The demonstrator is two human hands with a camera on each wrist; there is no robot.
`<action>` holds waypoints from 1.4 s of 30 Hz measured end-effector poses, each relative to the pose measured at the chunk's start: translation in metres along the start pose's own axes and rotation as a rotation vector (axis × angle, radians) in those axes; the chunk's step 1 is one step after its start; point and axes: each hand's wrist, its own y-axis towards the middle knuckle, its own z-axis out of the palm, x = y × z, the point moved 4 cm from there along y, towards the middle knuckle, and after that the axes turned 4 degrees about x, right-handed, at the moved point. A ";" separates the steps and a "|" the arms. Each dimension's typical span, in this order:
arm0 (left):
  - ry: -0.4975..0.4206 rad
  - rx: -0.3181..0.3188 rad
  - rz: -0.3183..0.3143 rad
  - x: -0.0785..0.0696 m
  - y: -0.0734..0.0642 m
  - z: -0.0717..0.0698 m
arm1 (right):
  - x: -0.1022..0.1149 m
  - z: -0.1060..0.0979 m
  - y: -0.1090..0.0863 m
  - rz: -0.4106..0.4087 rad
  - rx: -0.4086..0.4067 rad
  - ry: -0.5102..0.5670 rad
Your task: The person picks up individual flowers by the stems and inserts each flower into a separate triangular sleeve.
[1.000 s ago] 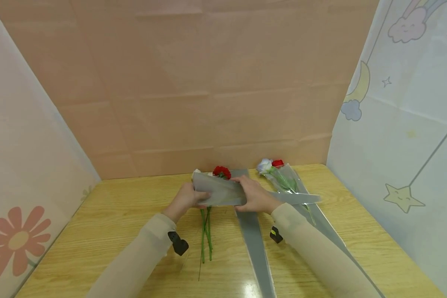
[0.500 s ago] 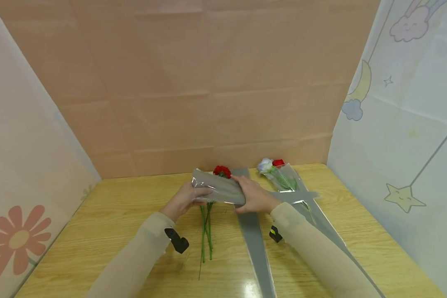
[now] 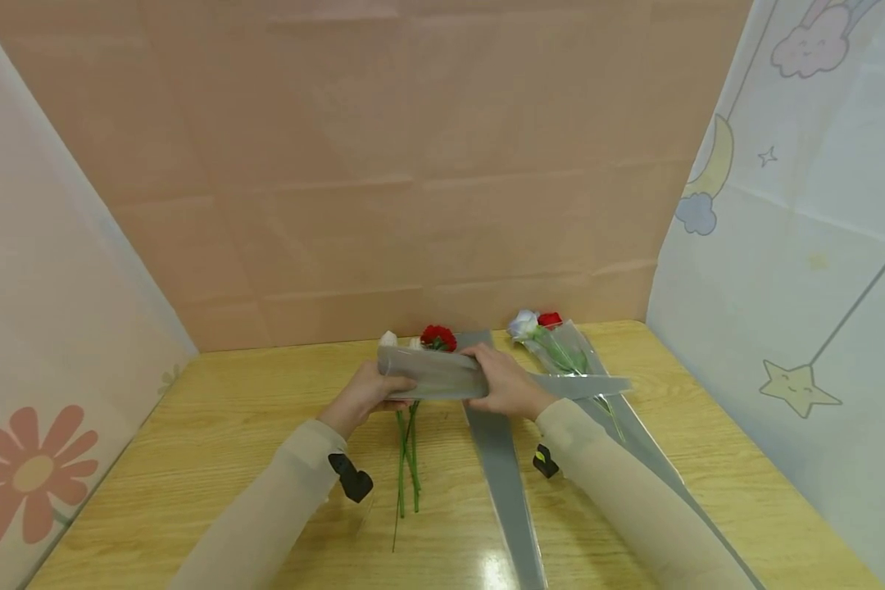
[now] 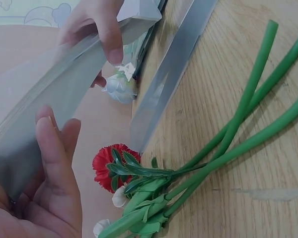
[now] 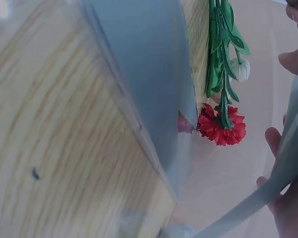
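Observation:
A translucent grey flower sleeve (image 3: 435, 374) is stretched between both hands, above the table. Its left end is gripped by my left hand (image 3: 363, 393), thumb on the near face. Farther right, my right hand (image 3: 507, 382) holds it between thumb and fingers; the narrow tail (image 3: 590, 386) sticks out past that hand. Behind and below the sleeve lie a red carnation (image 3: 438, 337) and white flowers (image 3: 388, 338), partly hidden by it. Their green stems (image 3: 401, 467) cross on the wood, apart from both hands. In the left wrist view, the carnation (image 4: 111, 161) and white buds (image 4: 120, 197) lie together.
Another grey sleeve (image 3: 503, 483) lies flat between the arms. To the right, a clear-wrapped bunch with a pale flower (image 3: 524, 325) and a red rose (image 3: 550, 320) lies over a further grey sleeve (image 3: 652, 455). A tan backdrop (image 3: 413, 205) rises behind the wooden table (image 3: 214, 459).
The held sleeve tilted up and bulged half a second ago, then flattened and tipped back, so white flowers show again above it. Both hands keep their hold and nearly their place.

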 end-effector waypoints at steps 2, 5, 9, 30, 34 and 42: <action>0.000 0.000 0.000 0.000 0.000 0.000 | -0.001 0.000 0.000 0.004 -0.001 0.002; -0.007 -0.001 -0.005 -0.002 -0.003 0.000 | -0.001 0.000 0.000 0.000 -0.005 0.001; -0.012 -0.010 -0.016 -0.001 -0.003 -0.001 | -0.001 -0.001 0.000 -0.020 -0.012 0.002; -0.018 -0.028 -0.042 0.002 -0.002 0.000 | 0.000 -0.005 -0.002 0.006 0.008 0.044; -0.013 -0.055 -0.054 0.002 0.000 0.000 | -0.001 -0.004 -0.002 0.001 0.012 0.063; 0.018 -0.056 -0.057 0.002 0.000 -0.002 | -0.003 -0.001 -0.002 0.009 0.035 0.103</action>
